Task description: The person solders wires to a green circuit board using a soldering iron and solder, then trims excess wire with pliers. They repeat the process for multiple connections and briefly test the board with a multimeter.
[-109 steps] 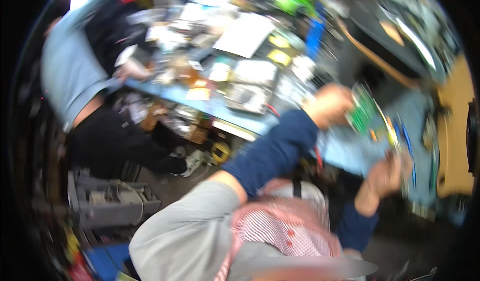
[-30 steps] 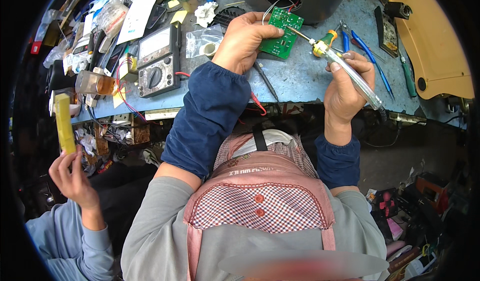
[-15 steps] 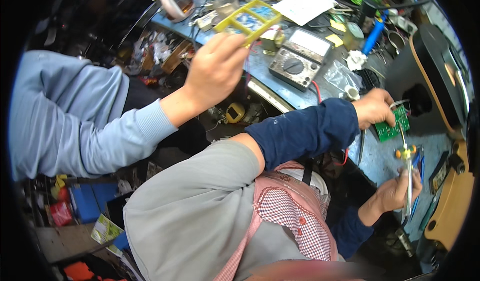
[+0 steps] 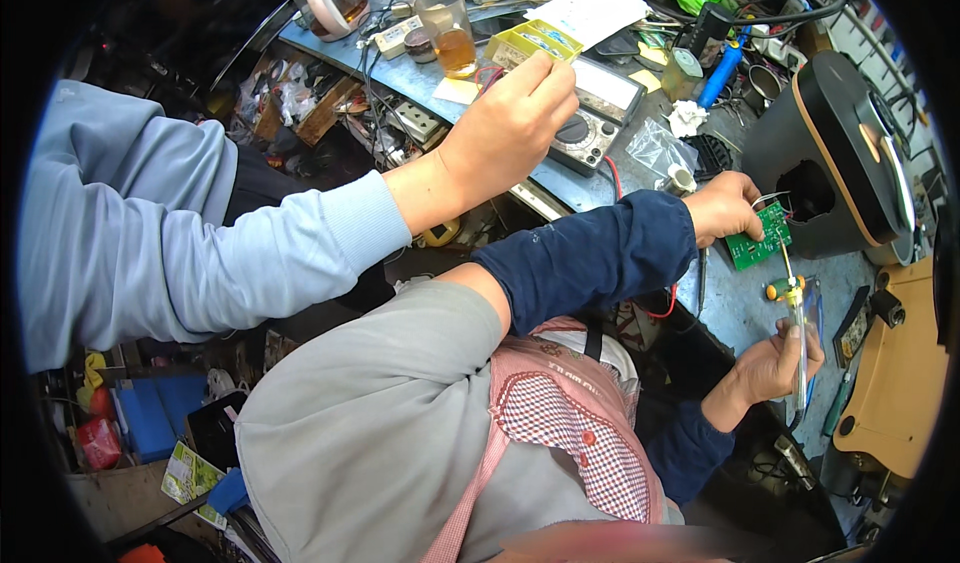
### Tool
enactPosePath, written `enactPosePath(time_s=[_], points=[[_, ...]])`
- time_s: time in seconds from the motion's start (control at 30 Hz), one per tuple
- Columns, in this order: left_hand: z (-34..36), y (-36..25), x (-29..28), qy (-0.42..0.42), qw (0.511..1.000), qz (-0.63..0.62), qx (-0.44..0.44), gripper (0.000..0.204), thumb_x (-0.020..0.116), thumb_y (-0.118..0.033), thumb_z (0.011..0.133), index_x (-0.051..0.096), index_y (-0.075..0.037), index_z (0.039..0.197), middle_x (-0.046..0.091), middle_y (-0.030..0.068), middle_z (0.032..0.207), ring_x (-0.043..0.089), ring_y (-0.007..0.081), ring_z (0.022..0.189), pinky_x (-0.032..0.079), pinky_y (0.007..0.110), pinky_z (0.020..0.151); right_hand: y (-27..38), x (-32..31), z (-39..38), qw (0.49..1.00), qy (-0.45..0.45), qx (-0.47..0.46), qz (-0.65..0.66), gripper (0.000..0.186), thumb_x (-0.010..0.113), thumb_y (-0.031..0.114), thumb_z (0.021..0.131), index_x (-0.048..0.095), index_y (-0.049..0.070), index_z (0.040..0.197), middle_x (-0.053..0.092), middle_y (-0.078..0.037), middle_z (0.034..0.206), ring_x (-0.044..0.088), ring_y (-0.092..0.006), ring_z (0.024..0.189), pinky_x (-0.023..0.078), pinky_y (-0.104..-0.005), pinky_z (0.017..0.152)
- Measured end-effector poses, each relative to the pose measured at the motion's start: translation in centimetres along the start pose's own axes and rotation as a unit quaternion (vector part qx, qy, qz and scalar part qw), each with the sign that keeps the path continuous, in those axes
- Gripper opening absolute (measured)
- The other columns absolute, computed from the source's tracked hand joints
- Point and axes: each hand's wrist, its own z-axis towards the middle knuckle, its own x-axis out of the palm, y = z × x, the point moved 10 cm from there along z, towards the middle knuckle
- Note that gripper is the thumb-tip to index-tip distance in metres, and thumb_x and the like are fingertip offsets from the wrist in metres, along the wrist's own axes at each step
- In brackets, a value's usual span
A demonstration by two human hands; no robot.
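My left hand (image 4: 720,208) grips a green circuit board (image 4: 762,238), wired to a black appliance housing (image 4: 785,143) with an opening in its side. My right hand (image 4: 785,363) is closed around a soldering iron (image 4: 797,323) with a clear handle, its tip on or very near the board. Beside the iron lies a yellow-and-green screwdriver (image 4: 777,290). An analog multimeter (image 4: 585,138) with red and black leads rests on the bench, along with a crumpled clear bag (image 4: 655,148).
A co-worker's hand (image 4: 510,128) in a light blue sleeve holds a yellow compartment tray (image 4: 515,43) over the bench (image 4: 565,188), near a glass of amber liquid (image 4: 455,53), a teapot (image 4: 330,3) and papers (image 4: 585,8). A tan panel (image 4: 900,353) lies at the right.
Since half a second ago, the co-worker's hand has moved right with the tray. My hands keep their holds. Earlier, the view turned, bringing the co-worker's arm further in.
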Motion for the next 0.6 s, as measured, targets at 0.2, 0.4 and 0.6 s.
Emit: enactPosePath(time_s=[0.2,0.4,0.6], points=[[-7.6,-9.0,2.4,-0.099,0.887,0.333,0.304,0.055,0.074,-0.004,0.079,0.058,0.005,0.131,0.062,0.0268,0.129,0.064,0.0454,0.12,0.054,0.046,0.103,-0.4,-0.9,0.3,1.0,0.003,-0.011,0.008,0.009,0.066,-0.002,0.096,0.063,0.0,0.105,0.068,-0.018,0.111,0.068,-0.0255,0.088,0.055,-0.0363,0.082],[-18.7,-18.6,3.2,-0.09,0.786,0.393,0.469,0.047,0.076,0.001,0.083,0.063,-0.001,0.128,0.062,0.0218,0.129,0.066,0.0425,0.115,0.056,0.047,0.097,-0.6,-0.5,0.0,0.999,0.016,0.003,0.028,0.016,0.065,-0.004,0.095,0.061,0.001,0.109,0.062,-0.018,0.119,0.067,-0.0238,0.089,0.057,-0.0329,0.079],[-27.3,-23.6,-0.5,-0.073,0.798,0.454,0.39,0.037,0.079,0.006,0.084,0.071,0.0,0.119,0.07,0.017,0.115,0.072,0.0305,0.098,0.06,0.043,0.088,-0.6,-1.4,-0.2,0.999,-0.002,0.018,0.033,0.015,0.067,-0.001,0.093,0.063,0.001,0.107,0.062,-0.017,0.12,0.067,-0.0242,0.089,0.058,-0.0336,0.078]])
